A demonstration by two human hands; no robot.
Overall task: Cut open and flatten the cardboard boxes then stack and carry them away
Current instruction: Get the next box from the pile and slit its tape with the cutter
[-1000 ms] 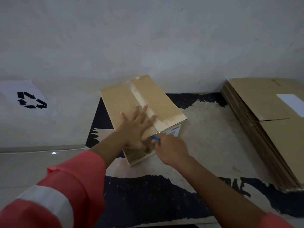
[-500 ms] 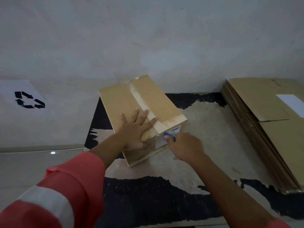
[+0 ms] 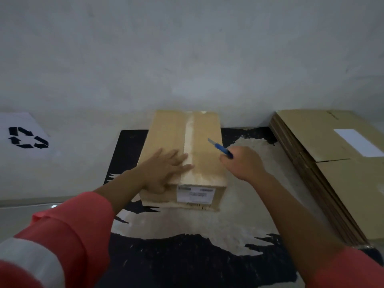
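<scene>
A: Head view. How to do this cut well?

B: L hand lies open and flat on the box, and its fingertips reach the tape. R hand is clenched round the knife, blade out. I think: move the L fingers off the line, then cut shallow along the tape, away from the body.

A: Where is the box vs. the hands?

B: On the mat, by the wall, between both hands. L presses its near top. R hovers at its right edge, blade not yet on the tape. The flat stack is well apart, at right.
</scene>
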